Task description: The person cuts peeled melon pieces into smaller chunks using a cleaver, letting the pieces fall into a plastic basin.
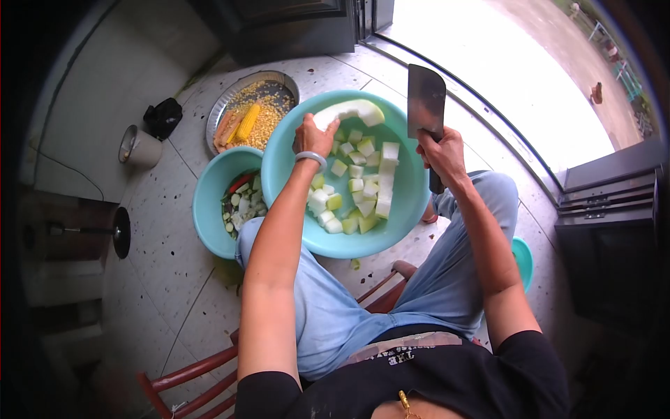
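Note:
My left hand [315,135] grips one end of a long, curved piece of pale green-white gourd [356,110] over the far side of a large turquoise basin [279,160]. In my right hand [444,155] is a cleaver [426,98], gripped by its dark handle with the broad blade pointing up, at the basin's right rim. Cut gourd chunks [355,171] lie in the basin, along with a long uncut strip of gourd [387,180] on the right. Blade and curved piece are apart.
A smaller turquoise basin [211,199] with vegetable scraps stands at left. Behind it, a round metal tray [216,115] holds corn kernels and cobs. A grey bin [139,146] and black bag [162,119] are farther left. An open doorway lies to the right.

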`<state>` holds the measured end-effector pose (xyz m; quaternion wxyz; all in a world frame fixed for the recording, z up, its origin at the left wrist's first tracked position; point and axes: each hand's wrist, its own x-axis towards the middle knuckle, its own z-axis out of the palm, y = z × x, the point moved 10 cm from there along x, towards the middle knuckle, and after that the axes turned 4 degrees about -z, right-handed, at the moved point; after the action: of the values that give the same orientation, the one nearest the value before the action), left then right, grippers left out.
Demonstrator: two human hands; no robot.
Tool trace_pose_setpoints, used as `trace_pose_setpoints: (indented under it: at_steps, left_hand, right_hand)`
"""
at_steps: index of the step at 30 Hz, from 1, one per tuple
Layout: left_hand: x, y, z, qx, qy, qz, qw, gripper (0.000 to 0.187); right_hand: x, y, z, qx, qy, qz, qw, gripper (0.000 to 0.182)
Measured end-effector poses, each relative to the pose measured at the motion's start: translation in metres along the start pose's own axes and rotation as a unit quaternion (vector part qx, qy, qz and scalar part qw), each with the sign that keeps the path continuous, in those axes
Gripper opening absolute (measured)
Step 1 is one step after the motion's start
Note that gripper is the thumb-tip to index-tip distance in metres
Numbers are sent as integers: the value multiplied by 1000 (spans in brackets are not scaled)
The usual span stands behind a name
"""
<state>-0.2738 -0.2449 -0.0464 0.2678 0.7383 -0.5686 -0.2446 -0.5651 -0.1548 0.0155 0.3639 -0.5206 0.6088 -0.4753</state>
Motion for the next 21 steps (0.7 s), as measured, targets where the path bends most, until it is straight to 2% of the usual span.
trace_pose_setpoints:
  at_steps: [3, 4, 7, 10, 13, 17, 18, 21]
  left_hand:
    - [-17, 25, 4, 152, -6, 104, 983, 40]
    - [-17, 21, 3, 125, 61, 147, 979, 35]
    - [-9, 5, 10, 156, 33, 169, 973, 39]
    - [-1, -12, 11, 247, -25, 135, 959, 37]
    - [-4, -26, 16, 265, -186, 82, 942, 36]
    - [-25, -42, 4, 243, -305, 13, 921, 36]
    - [-27, -41, -2, 229, -305, 17, 924, 37]
    - [-39, -37, -27, 178, -286, -86, 938, 37]
  right_hand:
    - [0, 0, -1, 8, -1, 0, 1000, 25]
    - [1, -1, 0, 5, -1, -2, 1000, 24]
    - [-1, -7, 4, 15, -8, -8, 1000, 23]
    - [-2, -7, 6, 17, -14, -13, 1000, 21]
    - [-1, -4, 10, 10, -25, -13, 1000, 20]
    - [-2, -8, 12, 7, -30, -17, 999, 19]
    - [-2, -9, 12, 6, -29, -18, 999, 19]
    - [-2, -12, 11, 3, -27, -22, 999, 19]
